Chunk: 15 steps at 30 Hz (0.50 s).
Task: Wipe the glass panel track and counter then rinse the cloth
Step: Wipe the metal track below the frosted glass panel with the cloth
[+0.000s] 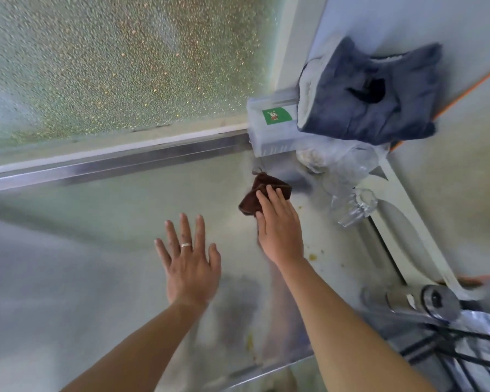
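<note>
A small dark brown cloth (262, 188) lies bunched on the steel counter (111, 210), just below the right end of the metal track (125, 162) that runs under the frosted glass panel (111, 66). My right hand (279, 224) presses flat on the cloth, fingers straight, covering its near part. My left hand (188, 258) is spread flat on the counter to the left of it, fingers apart, a ring on one finger, holding nothing.
A clear plastic box (269, 128) with a green sticker sits at the track's right end, a grey-blue folded towel (371, 91) on top. Clear plastic wrapping (351, 176) lies right of the cloth. Yellow crumbs (313, 256) dot the counter. A metal fitting and black cables (439, 304) sit bottom right.
</note>
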Each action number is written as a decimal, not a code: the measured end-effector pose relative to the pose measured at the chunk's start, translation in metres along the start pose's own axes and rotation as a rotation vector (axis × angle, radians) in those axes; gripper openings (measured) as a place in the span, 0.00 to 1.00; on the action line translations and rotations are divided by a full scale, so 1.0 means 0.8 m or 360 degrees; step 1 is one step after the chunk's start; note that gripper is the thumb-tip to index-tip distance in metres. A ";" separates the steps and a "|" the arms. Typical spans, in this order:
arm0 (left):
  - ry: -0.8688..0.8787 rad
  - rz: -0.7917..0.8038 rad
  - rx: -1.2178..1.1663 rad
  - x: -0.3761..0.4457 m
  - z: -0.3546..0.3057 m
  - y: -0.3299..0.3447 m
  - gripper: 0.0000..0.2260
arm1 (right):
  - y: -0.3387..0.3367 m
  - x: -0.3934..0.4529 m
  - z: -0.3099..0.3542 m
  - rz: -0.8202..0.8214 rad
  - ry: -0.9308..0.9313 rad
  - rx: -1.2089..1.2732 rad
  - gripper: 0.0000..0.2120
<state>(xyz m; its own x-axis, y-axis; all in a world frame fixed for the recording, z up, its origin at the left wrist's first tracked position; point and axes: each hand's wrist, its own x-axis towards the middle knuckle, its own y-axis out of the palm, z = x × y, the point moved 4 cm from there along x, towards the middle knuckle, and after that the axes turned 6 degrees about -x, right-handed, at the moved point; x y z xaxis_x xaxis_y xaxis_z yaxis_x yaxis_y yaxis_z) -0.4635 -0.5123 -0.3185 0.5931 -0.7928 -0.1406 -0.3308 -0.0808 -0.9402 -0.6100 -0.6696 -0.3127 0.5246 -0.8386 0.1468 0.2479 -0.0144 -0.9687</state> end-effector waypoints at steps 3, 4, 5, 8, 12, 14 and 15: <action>0.0005 -0.0024 -0.0001 0.000 -0.001 -0.001 0.30 | -0.004 0.017 -0.026 0.0010 -0.0077 0.0024 0.22; 0.0008 -0.0032 0.0001 0.001 -0.001 -0.001 0.30 | -0.005 0.020 -0.032 0.0018 -0.0088 0.0024 0.22; 0.0013 -0.0038 0.0003 0.001 -0.001 -0.001 0.30 | -0.006 0.021 -0.036 0.0021 -0.0082 0.0021 0.22; 0.0033 -0.0048 -0.0004 0.002 -0.002 -0.002 0.30 | -0.007 0.012 -0.039 -0.0018 0.0018 -0.0001 0.22; 0.0149 -0.0022 -0.0016 0.002 -0.004 -0.003 0.31 | -0.015 -0.034 -0.044 -0.0076 0.0141 -0.0023 0.22; 0.0289 -0.0004 -0.0011 -0.001 -0.008 -0.004 0.31 | -0.021 -0.065 -0.046 -0.0097 0.0194 -0.0023 0.22; 0.0346 0.0004 -0.0016 -0.003 -0.010 -0.005 0.30 | -0.024 -0.081 -0.048 -0.0100 0.0219 -0.0023 0.22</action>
<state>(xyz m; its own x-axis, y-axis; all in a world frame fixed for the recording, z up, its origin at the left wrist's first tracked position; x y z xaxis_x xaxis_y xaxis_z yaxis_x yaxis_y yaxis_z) -0.4698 -0.5151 -0.3120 0.4203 -0.9045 -0.0716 -0.3401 -0.0839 -0.9366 -0.6799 -0.6358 -0.3112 0.3917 -0.9025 0.1793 0.2643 -0.0763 -0.9614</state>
